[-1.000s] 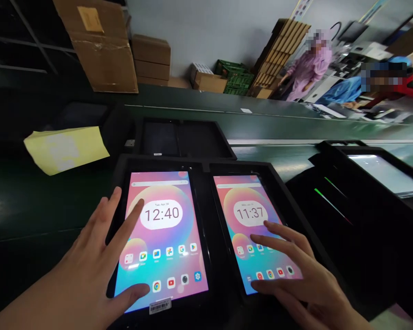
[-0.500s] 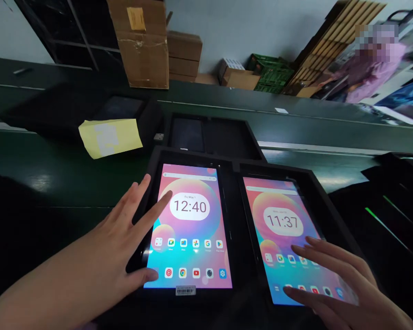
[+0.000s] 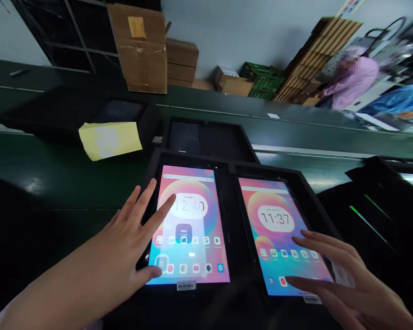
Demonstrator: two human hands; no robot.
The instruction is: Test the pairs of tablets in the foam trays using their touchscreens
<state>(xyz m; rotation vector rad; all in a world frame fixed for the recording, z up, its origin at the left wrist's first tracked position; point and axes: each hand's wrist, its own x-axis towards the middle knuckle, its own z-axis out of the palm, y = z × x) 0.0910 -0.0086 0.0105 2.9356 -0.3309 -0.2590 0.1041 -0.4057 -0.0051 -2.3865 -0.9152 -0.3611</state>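
Two lit tablets lie side by side in a black tray. The left tablet shows 12:40 with a pale overlay opening over its home screen. The right tablet shows 11:37. My left hand is open, fingers spread over the left tablet's left edge, thumb on the screen's bottom left corner. Over the lower right of the right tablet hovers my right hand, open, thumb touching the bottom icon row. Each tablet has a barcode sticker below its screen.
A yellow paper lies on the dark green belt at left. Another black tray sits behind. A black fixture with green lines stands at right. Cardboard boxes are stacked behind. A person in pink works far right.
An overlay has appeared on the left tablet under my left thumb. My right thumb has come down onto the right tablet's bottom row. The view shifted slightly.
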